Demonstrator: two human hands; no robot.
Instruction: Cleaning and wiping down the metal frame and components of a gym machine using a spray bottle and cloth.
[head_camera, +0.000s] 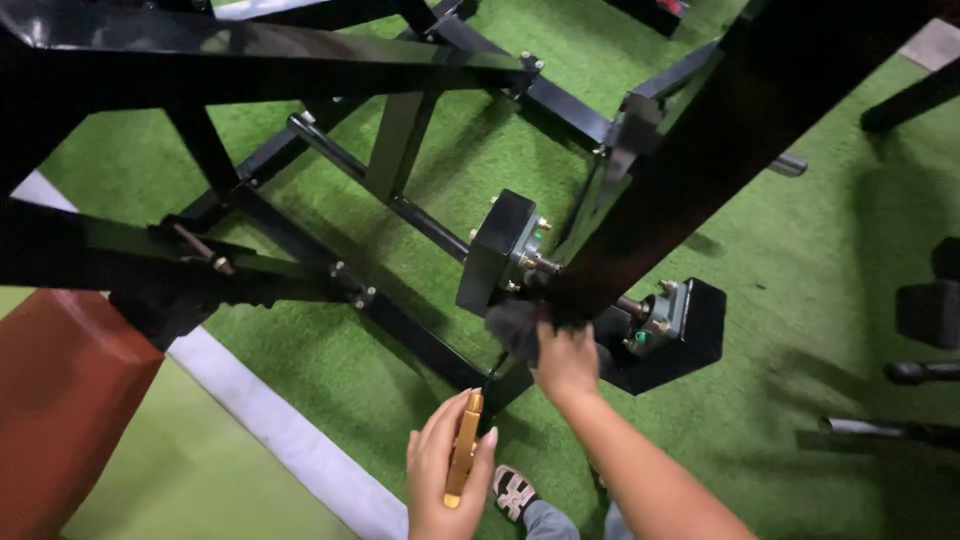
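A black steel machine frame (300, 70) stands on green turf, with two black bearing blocks (498, 250) on a shaft between its beams. My right hand (566, 362) presses a dark rag (515, 325) against the shaft area under the big slanted beam (690, 160). Lower down, my left hand (440, 470) grips a gold-coloured tool handle (462, 450) whose thin dark tip points up toward the frame. The second bearing block (675, 330) lies just right of my right hand.
Green artificial turf (800, 250) covers the floor, crossed by a white painted line (270, 420). A red-brown padded block (60, 400) sits at the lower left. My shoe (515, 492) shows at the bottom. Dark equipment parts (925, 310) stand at the right edge.
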